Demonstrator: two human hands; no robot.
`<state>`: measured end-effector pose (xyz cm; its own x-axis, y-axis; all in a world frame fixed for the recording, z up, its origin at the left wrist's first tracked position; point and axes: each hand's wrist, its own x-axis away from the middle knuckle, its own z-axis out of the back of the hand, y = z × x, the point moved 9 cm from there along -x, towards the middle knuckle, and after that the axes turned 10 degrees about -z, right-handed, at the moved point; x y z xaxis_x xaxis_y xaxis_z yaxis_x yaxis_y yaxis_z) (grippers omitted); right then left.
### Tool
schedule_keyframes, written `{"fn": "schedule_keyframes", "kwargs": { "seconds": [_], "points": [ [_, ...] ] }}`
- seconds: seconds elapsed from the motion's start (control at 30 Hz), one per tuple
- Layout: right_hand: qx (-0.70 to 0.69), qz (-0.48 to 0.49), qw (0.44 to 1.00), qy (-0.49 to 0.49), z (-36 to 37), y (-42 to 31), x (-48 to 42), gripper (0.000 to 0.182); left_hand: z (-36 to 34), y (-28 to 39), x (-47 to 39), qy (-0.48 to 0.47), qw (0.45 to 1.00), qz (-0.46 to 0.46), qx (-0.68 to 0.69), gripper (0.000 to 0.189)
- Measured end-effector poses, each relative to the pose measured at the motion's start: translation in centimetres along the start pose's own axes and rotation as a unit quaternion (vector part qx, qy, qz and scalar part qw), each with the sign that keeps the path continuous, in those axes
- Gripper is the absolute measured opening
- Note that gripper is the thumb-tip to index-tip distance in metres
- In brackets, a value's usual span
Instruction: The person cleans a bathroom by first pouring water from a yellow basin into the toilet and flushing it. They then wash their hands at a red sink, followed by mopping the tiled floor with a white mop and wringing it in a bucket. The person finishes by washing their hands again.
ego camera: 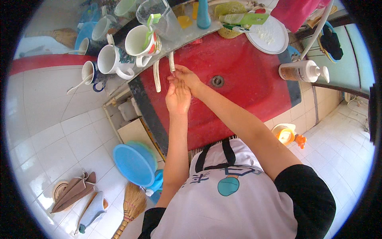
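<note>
Under the pale faucet spout [171, 62], my left hand [178, 97] reaches over the red sink basin [253, 80] with its palm up and looks wet. My right hand [188, 78] comes in from the right and meets the left at the fingers, so some fingertips are hidden. A thin stream of water seems to come from the spout onto the fingers. Neither hand holds an object. Just left of them is a second pale, curved faucet part [156, 76]. The metal drain [217, 81] shows to the right of my hands.
Behind the basin, a ledge bears a white mug [138, 41] with a green toothbrush and another white mug [109, 61]. A pump bottle [298, 71] and a round white lid [268, 37] with white powder sit at the right. Blue basins [134, 164] and a straw broom [134, 198] are lower left.
</note>
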<state>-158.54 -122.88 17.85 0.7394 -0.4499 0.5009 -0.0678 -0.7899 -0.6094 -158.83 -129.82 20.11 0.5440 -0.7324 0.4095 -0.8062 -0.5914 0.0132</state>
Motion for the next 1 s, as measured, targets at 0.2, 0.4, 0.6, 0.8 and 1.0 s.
{"fn": "schedule_keyframes", "kwargs": {
  "seconds": [0.2, 0.4, 0.6, 0.8, 1.0],
  "points": [
    [-0.247, -0.312, 0.917, -0.017, -0.8, 6.1, -1.3, 0.023, -2.4, 0.3, 2.9, -0.031, 0.930, -0.107, -0.350, 0.036],
    [-0.140, -0.294, 0.940, 0.103, -0.1, 5.0, -0.9, 0.036, -4.0, 0.7, 3.4, -0.190, 0.390, -0.269, -0.860, 0.043],
    [0.337, 0.122, 0.922, 0.144, -2.2, 4.5, 2.5, 0.041, -0.3, 4.5, -2.0, -0.166, 0.259, -0.151, -0.939, 0.045],
    [0.045, -0.028, 0.989, 0.140, 4.0, 3.7, -2.9, 0.041, -1.2, 2.3, -0.2, -0.043, 0.646, -0.139, -0.750, 0.046],
    [0.159, 0.135, 0.976, 0.061, -3.9, 4.1, 4.4, 0.042, 0.6, 1.2, 1.4, 0.138, 0.922, -0.114, -0.344, 0.048]
  ]
}}
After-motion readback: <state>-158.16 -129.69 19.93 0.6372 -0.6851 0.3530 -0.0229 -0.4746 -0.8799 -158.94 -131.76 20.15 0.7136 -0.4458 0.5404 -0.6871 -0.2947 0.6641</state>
